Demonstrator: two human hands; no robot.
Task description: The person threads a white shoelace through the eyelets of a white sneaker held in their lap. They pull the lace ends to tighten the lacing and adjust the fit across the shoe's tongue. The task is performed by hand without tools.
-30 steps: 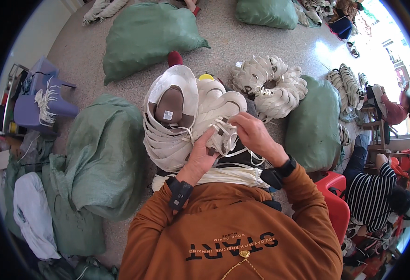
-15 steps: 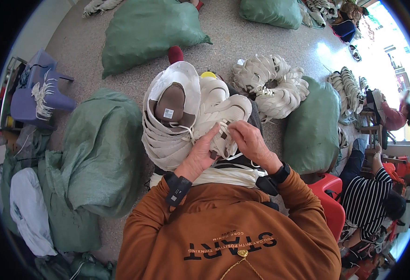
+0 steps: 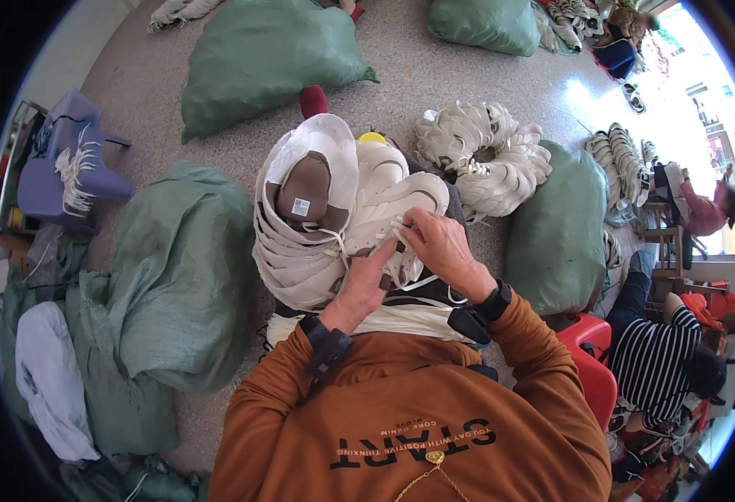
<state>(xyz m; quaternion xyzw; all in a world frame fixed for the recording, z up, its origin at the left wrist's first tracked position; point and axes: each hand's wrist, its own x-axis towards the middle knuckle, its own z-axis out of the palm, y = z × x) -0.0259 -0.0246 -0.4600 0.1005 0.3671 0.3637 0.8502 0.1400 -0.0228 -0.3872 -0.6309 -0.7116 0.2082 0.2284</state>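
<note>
A cream shoe upper (image 3: 413, 194) lies over my lap, its lacing area toward me. My left hand (image 3: 357, 293) grips its near left side, thumb by the eyelets. My right hand (image 3: 444, 251) pinches a white shoelace (image 3: 399, 224) at the eyelets; its fingertips partly hide the lace. A stack of nested cream uppers (image 3: 296, 272) leans at my left, the top one with a brown lining (image 3: 304, 188). Behind the held upper is another pale upper (image 3: 377, 170). A bundle of white laces (image 3: 409, 321) lies across my lap.
A ring of cream uppers (image 3: 510, 188) sits on the floor ahead right. Green sacks (image 3: 560, 230) stand close on the right, on the left (image 3: 187, 276) and ahead (image 3: 275, 63). A red chair (image 3: 589, 360) is at right; a person in stripes (image 3: 665, 360) is beyond it.
My right hand has shifted slightly left and up along the eyelets, its fingertips now nearer the upper's tongue. The left hand keeps its hold on the upper.
</note>
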